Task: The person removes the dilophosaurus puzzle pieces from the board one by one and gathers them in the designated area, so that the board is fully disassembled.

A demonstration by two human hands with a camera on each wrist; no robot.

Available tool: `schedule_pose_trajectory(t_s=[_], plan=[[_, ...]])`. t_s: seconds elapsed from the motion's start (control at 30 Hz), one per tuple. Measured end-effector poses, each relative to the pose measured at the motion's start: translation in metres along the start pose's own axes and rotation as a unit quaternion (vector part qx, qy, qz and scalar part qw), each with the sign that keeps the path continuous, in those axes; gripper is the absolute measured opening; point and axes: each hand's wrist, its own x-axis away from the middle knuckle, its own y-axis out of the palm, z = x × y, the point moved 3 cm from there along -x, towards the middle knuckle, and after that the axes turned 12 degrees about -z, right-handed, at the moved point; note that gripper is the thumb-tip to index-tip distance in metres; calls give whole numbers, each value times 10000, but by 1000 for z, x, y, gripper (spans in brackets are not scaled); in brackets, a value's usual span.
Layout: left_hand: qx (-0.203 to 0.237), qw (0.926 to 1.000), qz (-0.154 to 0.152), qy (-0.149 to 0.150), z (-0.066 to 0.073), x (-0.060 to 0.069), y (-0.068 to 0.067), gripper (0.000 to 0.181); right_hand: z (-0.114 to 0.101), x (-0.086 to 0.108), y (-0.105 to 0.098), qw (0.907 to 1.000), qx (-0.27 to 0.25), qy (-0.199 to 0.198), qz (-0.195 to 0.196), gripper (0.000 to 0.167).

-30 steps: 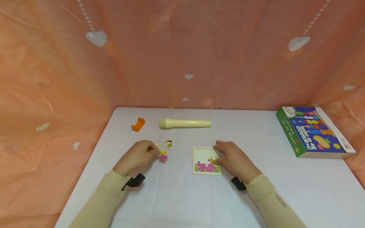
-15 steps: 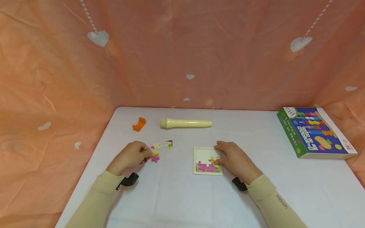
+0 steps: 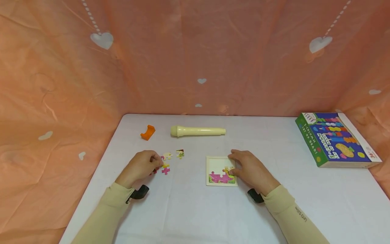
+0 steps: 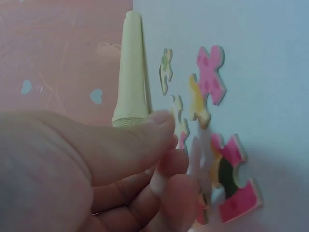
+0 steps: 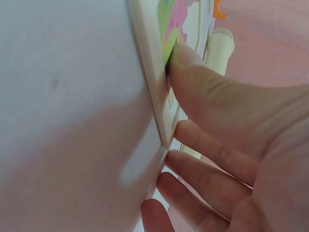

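The left hand (image 3: 141, 166) bunches its fingers by flat pink-and-yellow jigsaw pieces (image 3: 166, 171), any pinch unclear; the right hand (image 3: 252, 170), fingers spread, touches a square cream puzzle frame (image 3: 208, 170).

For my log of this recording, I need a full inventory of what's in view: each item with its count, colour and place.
Square wooden puzzle tray: 1, cream, under the right hand's thumb
Fitted jigsaw pieces: several, pink, green, yellow, inside the tray
Loose jigsaw pieces: at least five, pink, yellow, pale, multicoloured, by the left hand; some hidden
Microphone-shaped stick: 1, cream, far middle of the table
Curved block: 1, orange, far left
Printed bead-set box: 1, blue, green, white, far right
Table: 1, white, beneath everything
Heart-patterned curtain: orange-pink, behind and beside the table
Black wrist devices: 2, one per wrist
Sleeves: 2, beige, both arms
Left hand: 1, at the loose pieces
Right hand: 1, at the tray's right edge
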Motion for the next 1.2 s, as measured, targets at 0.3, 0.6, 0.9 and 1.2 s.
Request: schedule_pose_trajectory(t_s=[0.3,0.6,0.9,1.2], plan=[[-292,9974,193,633,43,-20,23,7,4,3,-4,10000,-51,58,-48,55],[-1026,9839,-483,1378,125,-55,84,5,6,5,-6,9996,-180,-51,-199,61],[-1400,9739,-911,1538,155,-76,109,17,4,0,-6,9979,-201,-104,-614,78],[-1692,9689,-927,1547,164,-79,116,27,4,-1,-5,9984,-23,-298,-478,79]])
